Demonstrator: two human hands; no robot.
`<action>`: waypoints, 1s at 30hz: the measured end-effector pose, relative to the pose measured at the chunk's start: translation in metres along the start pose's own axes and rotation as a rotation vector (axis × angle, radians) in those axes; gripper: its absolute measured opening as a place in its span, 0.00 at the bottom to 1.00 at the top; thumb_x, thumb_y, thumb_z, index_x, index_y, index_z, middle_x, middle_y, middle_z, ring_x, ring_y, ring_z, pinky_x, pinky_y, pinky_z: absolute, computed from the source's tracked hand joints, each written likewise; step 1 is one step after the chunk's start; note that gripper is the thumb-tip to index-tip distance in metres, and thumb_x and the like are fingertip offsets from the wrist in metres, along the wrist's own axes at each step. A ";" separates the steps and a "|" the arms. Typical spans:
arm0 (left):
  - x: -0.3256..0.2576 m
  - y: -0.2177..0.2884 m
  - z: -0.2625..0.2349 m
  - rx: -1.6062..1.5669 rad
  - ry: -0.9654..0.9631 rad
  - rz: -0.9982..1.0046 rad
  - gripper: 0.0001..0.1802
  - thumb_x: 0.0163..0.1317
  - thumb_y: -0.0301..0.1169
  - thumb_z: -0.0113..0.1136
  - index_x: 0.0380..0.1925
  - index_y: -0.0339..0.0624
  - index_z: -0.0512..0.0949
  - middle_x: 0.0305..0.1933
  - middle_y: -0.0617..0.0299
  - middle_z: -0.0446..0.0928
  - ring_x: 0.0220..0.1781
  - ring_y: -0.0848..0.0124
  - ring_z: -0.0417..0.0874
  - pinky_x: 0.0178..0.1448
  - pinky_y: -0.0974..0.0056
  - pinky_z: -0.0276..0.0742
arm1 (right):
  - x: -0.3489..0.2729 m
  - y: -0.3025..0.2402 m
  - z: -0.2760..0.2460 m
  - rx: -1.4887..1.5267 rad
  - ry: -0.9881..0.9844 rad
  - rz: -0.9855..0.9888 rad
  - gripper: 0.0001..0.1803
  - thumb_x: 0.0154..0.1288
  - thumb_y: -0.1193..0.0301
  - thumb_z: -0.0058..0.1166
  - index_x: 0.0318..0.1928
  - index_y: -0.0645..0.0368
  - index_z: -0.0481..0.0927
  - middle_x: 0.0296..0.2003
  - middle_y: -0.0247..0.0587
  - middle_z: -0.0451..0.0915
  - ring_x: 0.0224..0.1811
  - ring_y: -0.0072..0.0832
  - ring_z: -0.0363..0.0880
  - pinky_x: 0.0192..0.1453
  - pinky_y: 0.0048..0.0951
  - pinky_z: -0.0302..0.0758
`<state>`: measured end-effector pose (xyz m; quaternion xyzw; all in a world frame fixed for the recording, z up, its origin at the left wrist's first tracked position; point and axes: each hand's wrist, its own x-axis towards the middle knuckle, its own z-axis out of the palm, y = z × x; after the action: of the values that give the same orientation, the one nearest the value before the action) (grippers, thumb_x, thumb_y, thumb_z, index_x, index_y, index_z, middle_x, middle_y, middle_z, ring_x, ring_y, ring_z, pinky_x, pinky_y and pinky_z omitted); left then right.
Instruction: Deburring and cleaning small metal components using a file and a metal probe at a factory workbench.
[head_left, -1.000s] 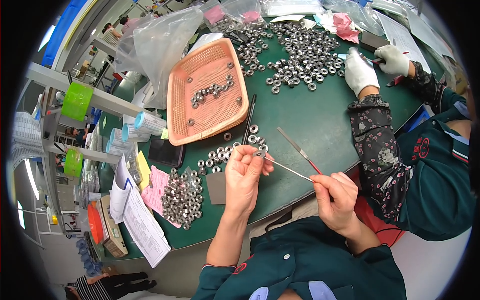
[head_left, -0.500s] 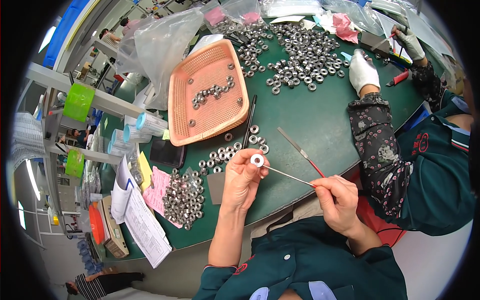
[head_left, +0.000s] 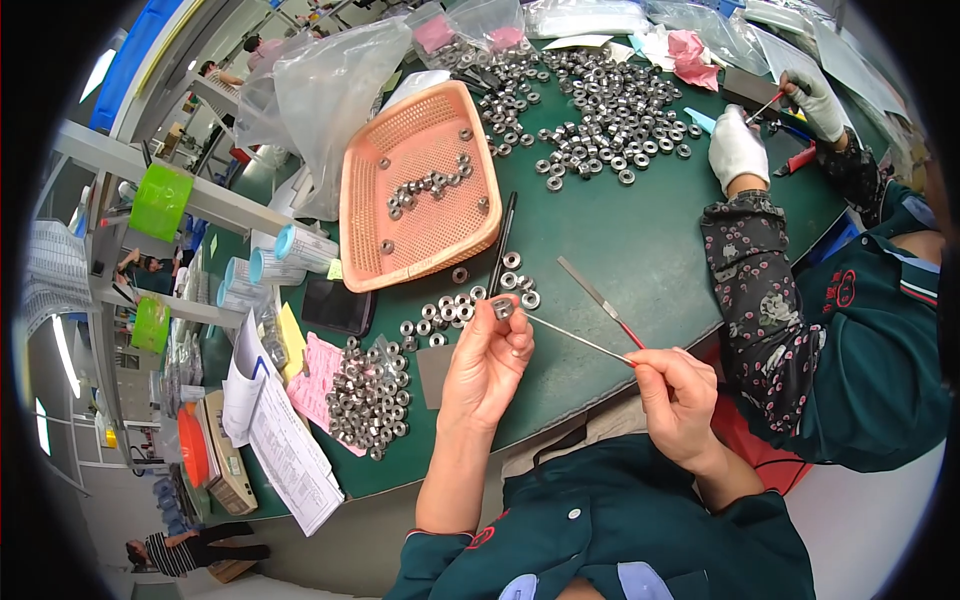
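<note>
Turned from face-on since the earlier frame, your metal ring (head_left: 503, 309) sits above the bench, pinched between thumb and fingertips of your left hand (head_left: 483, 375); your right hand (head_left: 677, 400) closes on a thin rod (head_left: 580, 339). Loose rings (head_left: 447, 311) lie between left hand and orange basket (head_left: 430, 228); rightward, a flat file (head_left: 583, 281) and co-worker's gloved hand (head_left: 738, 152). Green tabletop (head_left: 600, 225); pale frame (head_left: 225, 199) at left.

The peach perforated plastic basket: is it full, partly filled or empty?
Partly filled: the basket holds scattered small silver metal rings; its base shows around them.
</note>
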<state>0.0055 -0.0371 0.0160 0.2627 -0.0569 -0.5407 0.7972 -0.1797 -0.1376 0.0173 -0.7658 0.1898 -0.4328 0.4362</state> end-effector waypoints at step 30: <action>-0.009 0.004 0.004 0.510 0.021 0.195 0.19 0.52 0.31 0.65 0.43 0.36 0.73 0.29 0.59 0.77 0.27 0.75 0.76 0.31 0.75 0.71 | 0.005 0.001 0.000 -0.071 0.007 -0.096 0.03 0.49 0.80 0.57 0.28 0.62 0.78 0.12 0.31 0.68 0.11 0.25 0.62 0.19 0.25 0.56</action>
<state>0.0034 -0.0300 0.0232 0.4537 -0.2081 -0.4268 0.7541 -0.1774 -0.1414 0.0189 -0.7875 0.1699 -0.4489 0.3867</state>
